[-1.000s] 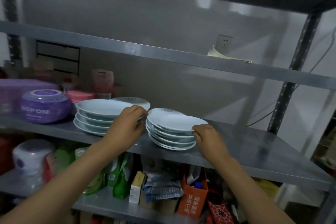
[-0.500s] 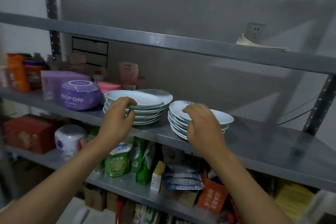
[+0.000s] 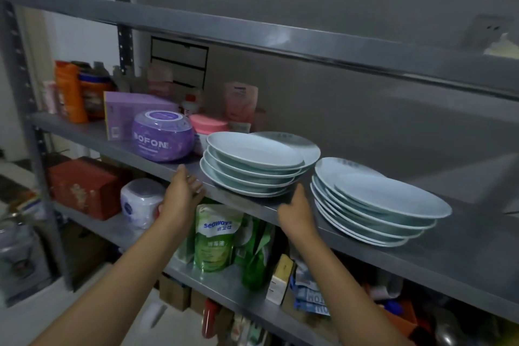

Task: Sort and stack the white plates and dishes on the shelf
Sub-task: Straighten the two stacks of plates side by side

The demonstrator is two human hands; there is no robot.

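- Left hand at shelf edge, fingers loosely spread, holding nothing.
- Right hand likewise relaxed, empty, just below left stack.
- Right stack sits beside it, apart from both hands.
- Purple jar behind.

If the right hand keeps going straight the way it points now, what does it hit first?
Most likely the bottom plates of the left stack of white plates: the right hand points up at its near right edge, though depth is unclear.

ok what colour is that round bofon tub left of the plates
Purple round tub with white lettering; head view.
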